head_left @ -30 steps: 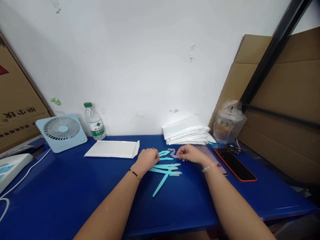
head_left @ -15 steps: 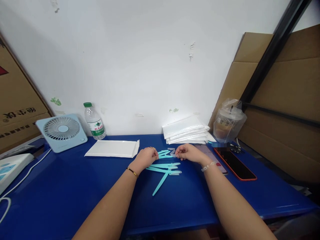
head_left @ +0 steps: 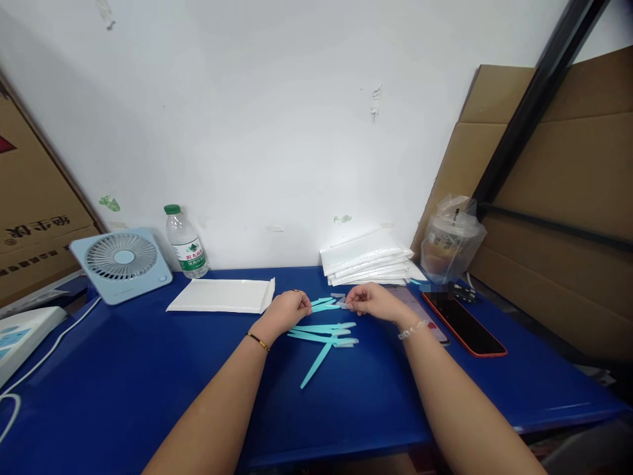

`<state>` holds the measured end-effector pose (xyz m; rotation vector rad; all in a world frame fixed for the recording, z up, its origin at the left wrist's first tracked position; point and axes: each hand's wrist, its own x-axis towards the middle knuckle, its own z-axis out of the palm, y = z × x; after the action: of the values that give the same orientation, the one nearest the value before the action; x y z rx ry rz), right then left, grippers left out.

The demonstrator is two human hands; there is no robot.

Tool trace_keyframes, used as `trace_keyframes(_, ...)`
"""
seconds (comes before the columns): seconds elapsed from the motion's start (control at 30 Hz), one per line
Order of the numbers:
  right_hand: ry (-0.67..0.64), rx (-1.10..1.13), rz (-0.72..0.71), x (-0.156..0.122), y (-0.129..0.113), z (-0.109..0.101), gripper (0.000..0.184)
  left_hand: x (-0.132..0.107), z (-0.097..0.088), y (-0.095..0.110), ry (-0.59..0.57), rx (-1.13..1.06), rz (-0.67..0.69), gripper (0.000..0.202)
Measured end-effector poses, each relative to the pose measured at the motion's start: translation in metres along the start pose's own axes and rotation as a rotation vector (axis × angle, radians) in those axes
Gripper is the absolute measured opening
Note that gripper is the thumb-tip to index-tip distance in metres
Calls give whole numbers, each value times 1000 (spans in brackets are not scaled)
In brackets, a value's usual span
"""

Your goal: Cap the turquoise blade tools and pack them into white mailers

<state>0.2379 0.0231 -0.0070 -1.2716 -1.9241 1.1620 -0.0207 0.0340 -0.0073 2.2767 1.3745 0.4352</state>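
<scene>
Several slim turquoise plastic sticks [head_left: 324, 331] with pale clear caps lie in a loose pile on the blue table [head_left: 148, 369]. My left hand [head_left: 285, 310] is curled at the pile's left end, fingers pinched on one turquoise stick [head_left: 325, 305]. My right hand [head_left: 372, 301] is curled at the right, fingertips pinched on the other end of that stick, at a small clear cap. One stick [head_left: 316, 364] lies apart, pointing toward me.
A flat white padded mailer [head_left: 222, 295] lies left of my hands and a stack of them [head_left: 368, 261] sits at the back. A small fan [head_left: 121, 261], water bottle [head_left: 185, 243], bagged drink cup [head_left: 450, 243], two phones [head_left: 465, 323] and cardboard boxes surround the table.
Both hands have shifted slightly away from me and drawn a little closer together over the sticks. The pile itself has not moved.
</scene>
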Motion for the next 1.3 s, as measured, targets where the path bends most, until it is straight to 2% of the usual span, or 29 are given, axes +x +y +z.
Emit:
trace_keyframes(0.1, -27, 10, -13, -1, -4, 5, 27, -3, -1, 7, -17, -26, -6, 14)
trace_keyframes(0.23, -174, -3, -36, -2, -8, 10, 26, -9, -2, 19, -120, -47, 17, 15)
trace_keyframes(0.27, -170, -27, -40, -2, -7, 10, 26, -10, -2, 20, -133, -51, 17, 17)
trace_keyframes(0.33, -39, -120, -59, 0, -3, 7, 24, -10, -1, 20, -90, -34, 13, 22)
trace_keyframes(0.43, 194, -338, -116, 5, 7, 4, 20, -6, 0, 16, 74, 107, 31, 21)
trace_keyframes(0.5, 211, -434, -149, 7, 11, 4, 19, -3, 1, 13, 118, 210, 33, 18)
trace_keyframes(0.63, 153, -488, -174, 7, 9, 7, 12, -1, 2, 13, 85, 283, 38, 12)
trace_keyframes(0.73, 160, -503, -178, 5, 7, 7, 14, -2, 1, 17, 96, 349, 59, 18)
trace_keyframes(0.9, 216, -300, -96, 7, 9, 3, 14, -3, 1, 19, 149, 416, 75, 25)
trace_keyframes(1.0, 297, -138, -106, 8, 7, 1, 13, -3, 1, 18, 178, 343, 67, 24)
trace_keyframes(1.07, 329, 9, -95, 8, 4, 0, 19, -4, 0, 16, 176, 273, 60, 23)
trace_keyframes(1.2, 337, 276, -56, 7, -3, 0, 29, -4, -2, 15, 163, 145, 26, 25)
trace_keyframes(1.3, 332, 330, -65, 7, -5, 1, 33, -3, -4, 14, 160, 79, -9, 24)
